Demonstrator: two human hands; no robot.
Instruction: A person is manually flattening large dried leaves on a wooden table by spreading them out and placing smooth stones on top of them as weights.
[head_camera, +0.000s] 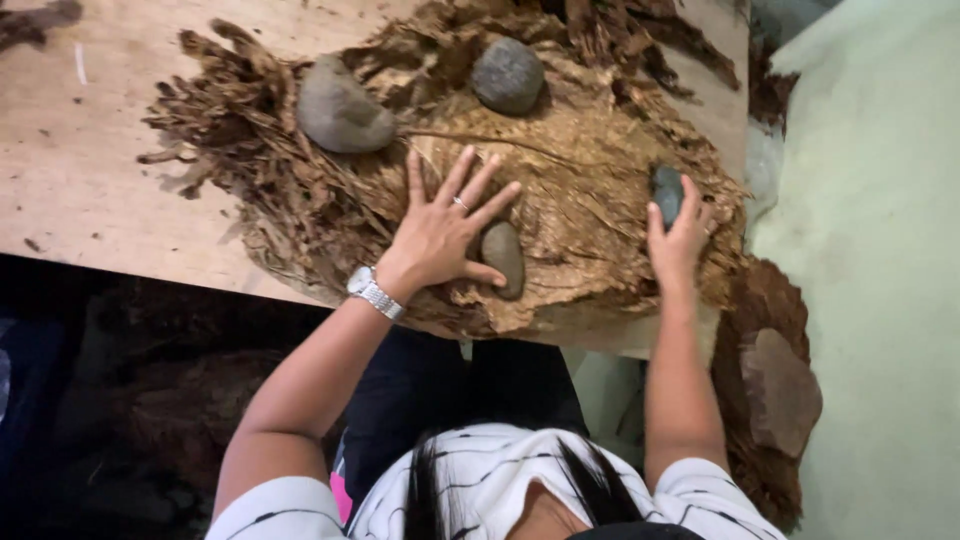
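Left hand lies flat, fingers spread, palm down on the big dried brown leaf; it grips nothing, just presses. A small oval stone sits right at its thumb, touching or nearly so.

Right hand is closed around a dark stone at the right side of the leaf, fingers wrapped from below, stone top exposed. Can't tell if it's lifted or resting on the leaf.

The leaf is spread on the wooden board, centre-right, its near edge overhanging the board's near edge. Two larger grey stones weigh it down on the far side: a wedge-shaped stone far left and a round stone far centre. Loose leaf scraps are piled to the left.

Handling, my read:
- Leaf looks thin, light and brittle, with curled, cracking edges. Likely tears if pinched or dragged, so flat-palm pressure beats a fingertip grip. Midrib is the stiffest line if it must be lifted.
- Stones look dense, smooth and rigid, nothing fragile about them. Take them across the narrow width. Set them down, don't drop; they'd punch through the leaf.

More leaves with a flat brown slab sit low at the near right, off the board.
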